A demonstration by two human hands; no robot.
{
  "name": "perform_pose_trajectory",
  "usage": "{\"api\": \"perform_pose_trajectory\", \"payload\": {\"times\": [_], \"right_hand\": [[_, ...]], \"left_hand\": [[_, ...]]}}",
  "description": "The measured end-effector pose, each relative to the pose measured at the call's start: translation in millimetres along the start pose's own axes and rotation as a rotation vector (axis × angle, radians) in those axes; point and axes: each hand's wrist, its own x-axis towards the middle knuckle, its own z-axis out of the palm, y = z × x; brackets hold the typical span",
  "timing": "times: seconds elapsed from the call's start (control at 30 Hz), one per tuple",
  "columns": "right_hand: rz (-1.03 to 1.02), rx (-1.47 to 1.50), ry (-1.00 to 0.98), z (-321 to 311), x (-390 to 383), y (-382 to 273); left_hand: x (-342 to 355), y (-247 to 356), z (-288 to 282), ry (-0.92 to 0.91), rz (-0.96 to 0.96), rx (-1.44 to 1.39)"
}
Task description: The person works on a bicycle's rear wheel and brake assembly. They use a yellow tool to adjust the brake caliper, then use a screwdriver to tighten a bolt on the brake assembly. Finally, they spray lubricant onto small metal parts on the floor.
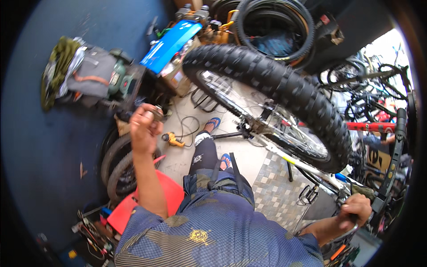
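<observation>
My left hand (144,129) is raised at the left, fingers closed in a pinch around a small metal part (157,113); its exact kind is too small to tell. At the lower right my right hand (356,210) is closed around something dark, mostly hidden by the fingers, beside the bicycle. Before me the bicycle's wheel with its fat, knobby black tyre (271,82) stands tilted across the view. Its white frame (278,151) runs down toward my right hand, and a pedal (308,194) hangs beneath. Neither hand touches the tyre.
A red plastic chair (173,191) is by my left arm, with loose tyres (118,164) behind it. A yellow corded power tool (172,139) lies on the floor near my feet. A black stand (391,164) rises at the right; several bicycles (369,84) crowd behind.
</observation>
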Motion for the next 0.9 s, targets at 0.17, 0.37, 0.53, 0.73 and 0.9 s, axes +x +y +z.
{"api": "perform_pose_trajectory", "payload": {"times": [0.17, 0.37, 0.53, 0.73, 0.9], "right_hand": [[0.251, 0.35, -0.35, 94.9, 57.0, 28.3], [0.376, 0.384, -0.629, 262.2, 91.4, 27.6], [0.715, 0.77, -0.807, 382.2, 70.0, 9.7], [1.055, 1.095, -0.968, 462.0, 12.6, -43.7], [0.716, 0.84, -1.146, 494.8, -60.0, -102.5]], "left_hand": [[-135.0, -66.8, -20.2, 0.281, -0.23, -0.195], [-240.0, -103.2, -30.4, 0.378, -0.188, -0.466], [-304.5, -103.1, -27.8, 0.428, -0.071, -0.535], [-387.3, -97.6, -25.8, 0.424, 0.086, -0.796], [-477.9, -114.6, -28.8, 0.541, 0.159, -0.736]]}}
